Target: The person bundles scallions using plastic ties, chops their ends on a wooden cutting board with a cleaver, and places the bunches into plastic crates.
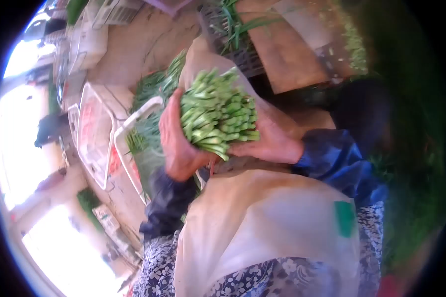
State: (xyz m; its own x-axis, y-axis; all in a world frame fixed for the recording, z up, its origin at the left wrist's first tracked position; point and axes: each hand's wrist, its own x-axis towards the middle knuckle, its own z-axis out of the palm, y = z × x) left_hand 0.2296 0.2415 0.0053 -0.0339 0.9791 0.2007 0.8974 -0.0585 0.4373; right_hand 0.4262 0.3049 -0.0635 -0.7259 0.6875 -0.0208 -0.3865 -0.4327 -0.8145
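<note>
Basically, 1 bundle of green stalks [218, 114] is up in front of the apron [277, 218], grasped btwn L hand [176, 141] & R hand [272, 138]. Cut ends face the cam; long axis runs away, far end hidden. 1 white crate [136, 115], its rim corner beside L hand; 1 wooden board [282, 59], near corner beyond R hand; floor [134, 49] shows btwn.

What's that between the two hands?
A thick bunch of green stalks, with the left hand on one side and the right hand on the other. The head view shows it.
</note>
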